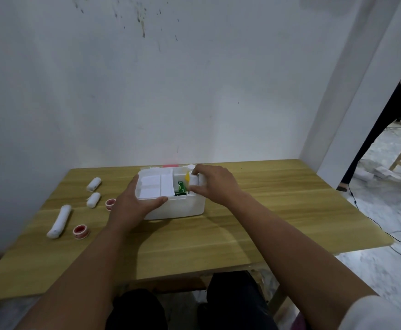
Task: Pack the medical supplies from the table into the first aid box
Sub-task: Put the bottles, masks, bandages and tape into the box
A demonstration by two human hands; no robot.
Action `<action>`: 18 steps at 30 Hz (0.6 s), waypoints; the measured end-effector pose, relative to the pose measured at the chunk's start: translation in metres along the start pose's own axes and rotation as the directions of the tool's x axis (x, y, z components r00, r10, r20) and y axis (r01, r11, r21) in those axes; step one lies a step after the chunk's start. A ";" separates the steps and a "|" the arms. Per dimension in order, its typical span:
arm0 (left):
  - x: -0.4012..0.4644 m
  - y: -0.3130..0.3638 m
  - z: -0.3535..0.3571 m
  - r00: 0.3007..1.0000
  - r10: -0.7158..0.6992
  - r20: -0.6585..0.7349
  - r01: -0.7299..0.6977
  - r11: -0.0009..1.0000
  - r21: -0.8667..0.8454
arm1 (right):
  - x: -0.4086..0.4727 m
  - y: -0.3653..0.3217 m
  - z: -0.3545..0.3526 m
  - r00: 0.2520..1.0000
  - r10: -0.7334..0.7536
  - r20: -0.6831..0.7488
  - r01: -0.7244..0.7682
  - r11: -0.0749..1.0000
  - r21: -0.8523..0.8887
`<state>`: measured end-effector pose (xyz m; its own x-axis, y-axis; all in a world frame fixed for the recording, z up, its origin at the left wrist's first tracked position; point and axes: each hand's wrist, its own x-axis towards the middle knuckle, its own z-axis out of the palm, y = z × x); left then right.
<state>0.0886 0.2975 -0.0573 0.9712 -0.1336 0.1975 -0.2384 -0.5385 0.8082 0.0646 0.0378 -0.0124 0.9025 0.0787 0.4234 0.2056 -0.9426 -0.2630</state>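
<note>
A white first aid box (182,208) stands open in the middle of the wooden table (242,234). A white tray insert (155,185) covers its left half. A green packet (180,188) and something yellow show in the right half. My left hand (132,206) grips the box's front left rim and the tray. My right hand (215,184) holds a white bandage roll (194,181) over the box's right side. On the table to the left lie three white bandage rolls (94,184) (93,200) (59,221) and two red tape rolls (110,204) (81,231).
A white wall rises just behind the table. A doorway on the right shows a person's dark-clothed leg (371,139), a wooden frame and a black cable (385,232) on the marble floor. My knees show below the table's front edge.
</note>
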 end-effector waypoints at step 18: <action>-0.003 0.006 -0.001 1.000 0.000 -0.017 0.000 1.000 -0.008 | -0.002 0.023 0.001 0.993 0.084 0.082 -0.099 0.974 0.202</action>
<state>0.0840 0.2955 -0.0519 0.9711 -0.1194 0.2066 -0.2383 -0.5321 0.8124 0.0682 0.0165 -0.0198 0.9447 0.0258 0.3270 0.1873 -0.8609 -0.4730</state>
